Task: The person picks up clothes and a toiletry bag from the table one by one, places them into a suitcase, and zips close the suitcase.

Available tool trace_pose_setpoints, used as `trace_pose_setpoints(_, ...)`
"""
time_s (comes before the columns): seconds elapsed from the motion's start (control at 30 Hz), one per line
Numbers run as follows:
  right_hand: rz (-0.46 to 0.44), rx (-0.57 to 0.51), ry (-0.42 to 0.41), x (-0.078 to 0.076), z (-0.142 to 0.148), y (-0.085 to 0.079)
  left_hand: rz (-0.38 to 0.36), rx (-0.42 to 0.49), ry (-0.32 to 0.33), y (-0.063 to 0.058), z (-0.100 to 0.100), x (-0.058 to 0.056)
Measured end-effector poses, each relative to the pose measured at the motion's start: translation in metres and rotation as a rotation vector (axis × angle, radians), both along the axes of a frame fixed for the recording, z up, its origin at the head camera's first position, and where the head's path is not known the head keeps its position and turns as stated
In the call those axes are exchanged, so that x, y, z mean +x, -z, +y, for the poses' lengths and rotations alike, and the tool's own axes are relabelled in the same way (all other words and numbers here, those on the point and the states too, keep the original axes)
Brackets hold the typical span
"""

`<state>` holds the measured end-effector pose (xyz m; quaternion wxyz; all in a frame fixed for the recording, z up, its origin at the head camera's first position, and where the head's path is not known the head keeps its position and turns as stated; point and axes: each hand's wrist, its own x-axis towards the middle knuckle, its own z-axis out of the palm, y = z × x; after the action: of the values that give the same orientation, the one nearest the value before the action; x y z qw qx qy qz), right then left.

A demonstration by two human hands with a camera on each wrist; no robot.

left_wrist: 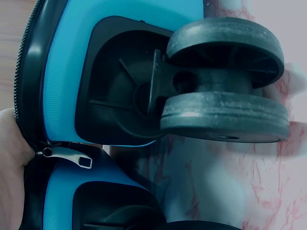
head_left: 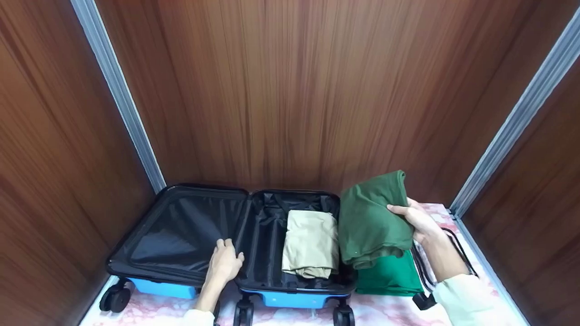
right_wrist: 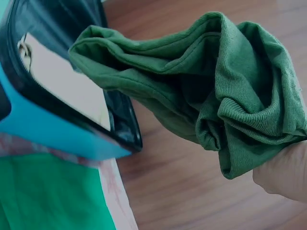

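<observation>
My right hand (head_left: 419, 219) grips a folded dark green garment (head_left: 374, 217) by its right side, thumb on top. The garment is held up at the suitcase's right edge; its ribbed folds (right_wrist: 244, 105) show in the right wrist view. A black-lined blue suitcase (head_left: 267, 235) lies spread open, with a folded beige garment (head_left: 310, 240) in its right half. Over the inner edge of the left half, my left hand (head_left: 225, 260) rests with relaxed fingers. Beside that hand, the left wrist view shows a zipper pull (left_wrist: 67, 155) and a caster wheel (left_wrist: 225, 115).
A bright green folded cloth (head_left: 389, 276) lies on the pink-marbled surface right of the suitcase. Beyond it lies a black-edged item (head_left: 457, 249), partly hidden by my right arm. Wood-grain panels (head_left: 290, 90) stand behind and at both sides. Casters (head_left: 115, 296) stick out in front.
</observation>
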<state>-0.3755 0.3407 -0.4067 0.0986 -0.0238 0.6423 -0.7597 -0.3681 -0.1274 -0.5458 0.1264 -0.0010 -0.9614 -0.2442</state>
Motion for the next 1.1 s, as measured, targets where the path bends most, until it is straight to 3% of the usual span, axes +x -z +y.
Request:
trace_pose_setpoints(0.37,-0.045,-0.046,-0.006,-0.013,-0.043,0.008,-0.012,0.005,0.002,0.003,0.004,-0.002)
trace_pose_setpoints(1.1,-0.095,-0.051,0.101,-0.046,-0.126,0.042,-0.006,-0.002,-0.009,0.000,0.004,0.000)
